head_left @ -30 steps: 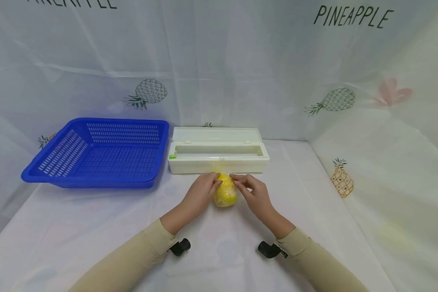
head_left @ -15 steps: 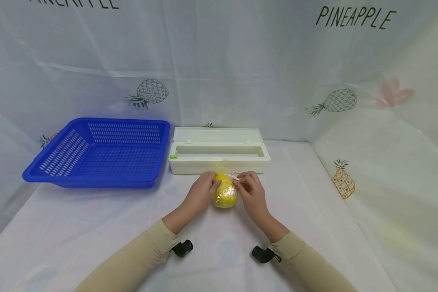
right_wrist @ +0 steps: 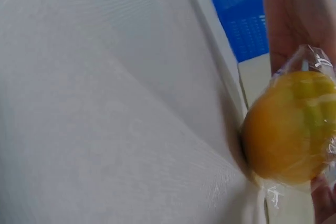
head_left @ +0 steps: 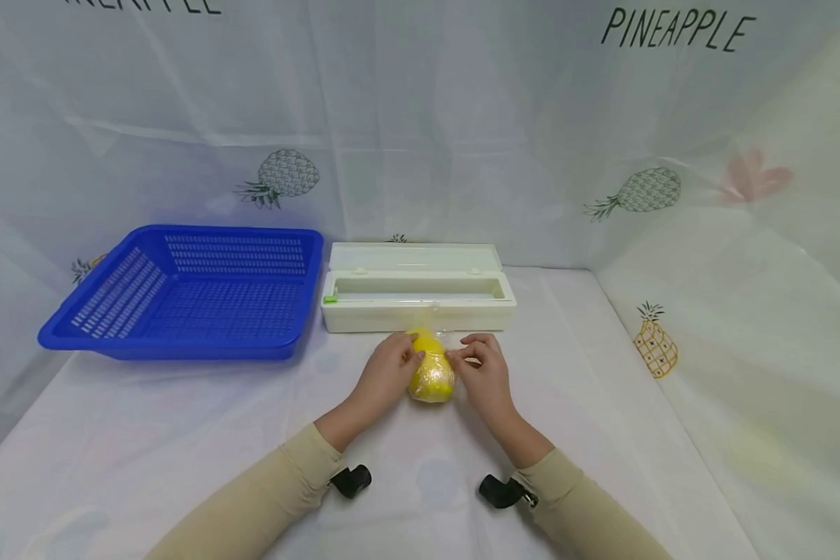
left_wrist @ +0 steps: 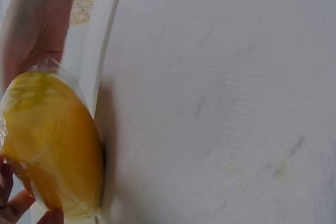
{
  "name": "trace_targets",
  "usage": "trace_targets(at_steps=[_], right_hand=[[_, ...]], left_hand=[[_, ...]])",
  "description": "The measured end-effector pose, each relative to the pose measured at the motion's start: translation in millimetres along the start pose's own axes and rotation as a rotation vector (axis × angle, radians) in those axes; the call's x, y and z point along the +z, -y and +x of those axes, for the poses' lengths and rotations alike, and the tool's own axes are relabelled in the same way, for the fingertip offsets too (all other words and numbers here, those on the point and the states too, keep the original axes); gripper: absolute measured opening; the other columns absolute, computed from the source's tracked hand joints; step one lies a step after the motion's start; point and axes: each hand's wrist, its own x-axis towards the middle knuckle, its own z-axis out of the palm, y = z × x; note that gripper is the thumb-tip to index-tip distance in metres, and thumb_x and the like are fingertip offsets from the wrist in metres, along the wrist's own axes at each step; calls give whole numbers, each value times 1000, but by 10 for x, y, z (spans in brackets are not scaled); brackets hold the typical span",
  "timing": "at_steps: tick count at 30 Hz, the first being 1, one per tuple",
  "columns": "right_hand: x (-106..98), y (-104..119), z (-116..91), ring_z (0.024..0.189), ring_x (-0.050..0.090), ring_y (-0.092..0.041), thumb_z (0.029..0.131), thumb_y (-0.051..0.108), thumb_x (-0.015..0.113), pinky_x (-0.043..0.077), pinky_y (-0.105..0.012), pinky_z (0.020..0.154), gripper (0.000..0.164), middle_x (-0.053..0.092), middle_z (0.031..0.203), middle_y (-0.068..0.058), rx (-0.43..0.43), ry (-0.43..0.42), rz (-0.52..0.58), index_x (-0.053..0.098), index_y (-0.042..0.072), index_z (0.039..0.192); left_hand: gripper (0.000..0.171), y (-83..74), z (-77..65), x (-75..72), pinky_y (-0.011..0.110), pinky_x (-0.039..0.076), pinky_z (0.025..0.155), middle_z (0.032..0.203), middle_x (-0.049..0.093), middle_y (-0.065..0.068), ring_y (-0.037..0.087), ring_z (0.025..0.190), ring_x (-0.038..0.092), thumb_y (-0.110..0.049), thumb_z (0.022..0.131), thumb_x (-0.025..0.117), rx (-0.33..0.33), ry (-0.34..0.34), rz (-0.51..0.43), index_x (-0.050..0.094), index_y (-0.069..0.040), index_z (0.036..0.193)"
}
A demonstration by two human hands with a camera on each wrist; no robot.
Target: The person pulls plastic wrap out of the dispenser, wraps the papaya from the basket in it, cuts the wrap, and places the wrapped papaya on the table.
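A yellow, rounded fruit (head_left: 432, 383), wrapped in shiny clear cling film, sits on the cloth in front of the white box. My left hand (head_left: 383, 372) holds its left side, thumb on the near face. From the right, my right hand (head_left: 486, 379) pinches the film beside the fruit between thumb and forefinger. In the left wrist view the wrapped fruit (left_wrist: 58, 140) looks smooth, with my left fingertips (left_wrist: 20, 204) at its lower end. The right wrist view shows loose film (right_wrist: 314, 59) standing up at one end of the fruit (right_wrist: 283, 129).
Right behind the fruit stands a white cling film dispenser (head_left: 420, 317), its lid (head_left: 416, 257) raised and a green slider (head_left: 330, 299) at its left end. A blue plastic basket (head_left: 171, 342) stands to the left. White pineapple-print cloth (head_left: 455, 155) covers table and walls.
My right hand has drawn slightly nearer my body, its thumb and forefinger still at the film. The fruit has shifted a little towards me. Box and basket have stayed put.
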Motion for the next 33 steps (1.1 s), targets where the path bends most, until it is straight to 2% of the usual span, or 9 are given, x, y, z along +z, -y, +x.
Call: trace_targets(at_steps=[2,5,10,13,19,22,26,30,33], right_hand=[[-13,-24,44,93,59,-23,88,10,73,50,-23,78,17,56,109,-11,108,34,0,62,-1,79],[-27,-77,106,84,53,-18,91,14,70,44,-22,67,18,58,99,-10,269,106,45,59,0,88],[-43,-222,191,76,49,-12,96,12,61,43,-19,61,15,51,92,-5,441,263,275,52,1,100],[-68,-257,217,76,49,-11,99,12,55,44,-20,62,11,50,92,-4,508,364,374,50,3,100],[-120,-324,264,70,48,-11,101,11,52,42,-21,58,10,49,85,-3,609,491,501,51,8,91],[-162,-354,275,69,48,-10,101,10,53,43,-20,58,11,50,83,-2,609,521,514,54,9,90],[-233,-361,286,67,53,-9,98,1,55,48,-19,60,8,56,81,-1,545,513,513,59,7,93],[-289,-338,317,75,61,-10,90,-10,61,54,-22,70,16,64,88,-1,359,494,436,63,-2,103],[-309,-311,337,86,63,-12,86,-12,65,54,-24,79,25,67,96,0,244,505,358,63,-9,110]], left_hand=[[19,28,12,1,43,41,102,129,58,11,30,126,48,-15,95,63,-28,0,-62,52,-11,80],[14,61,30,3,43,43,99,130,56,11,29,127,46,-13,95,63,-70,7,-189,52,-9,87],[10,165,69,30,47,42,102,136,49,11,31,133,39,-11,96,61,-122,52,-362,53,-7,101],[11,240,101,28,51,38,105,140,45,11,33,136,34,-8,97,60,-121,108,-408,56,-7,107],[16,278,130,-48,60,23,109,146,35,14,38,139,21,-4,97,55,-35,247,-385,71,-5,101],[19,262,138,-84,60,16,110,146,33,14,39,138,18,-7,98,54,-34,275,-348,73,-7,101],[19,237,142,-111,61,15,108,145,34,14,41,136,19,-11,99,55,-33,276,-298,72,-9,104],[19,205,150,-127,62,16,108,146,34,15,41,136,20,-13,99,55,-30,278,-281,72,-10,108],[20,201,160,-132,62,15,110,146,33,14,39,138,21,-13,99,54,-41,283,-285,71,-11,109]])
